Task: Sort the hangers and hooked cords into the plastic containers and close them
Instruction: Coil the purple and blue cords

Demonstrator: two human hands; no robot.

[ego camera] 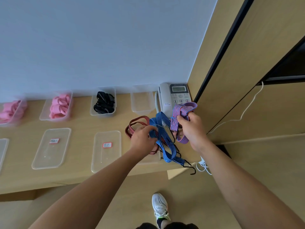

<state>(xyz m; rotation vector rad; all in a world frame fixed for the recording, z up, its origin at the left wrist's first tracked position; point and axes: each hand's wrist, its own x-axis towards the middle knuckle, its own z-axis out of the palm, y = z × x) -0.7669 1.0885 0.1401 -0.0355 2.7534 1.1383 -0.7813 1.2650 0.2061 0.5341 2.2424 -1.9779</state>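
Right grip (192,129) clasps one purple cord (182,110), left (142,138) seemingly one blue cord (167,147).

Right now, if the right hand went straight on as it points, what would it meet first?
Probably the telephone, just beyond the right hand, which grips the purple striped cord and points toward the wall. Its height above the desk is unclear.

Mid-frame on the desk (79,126), containers (142,103) line the wall (99,47); lids (107,151) lie below them, a telephone (175,96) at their right end.
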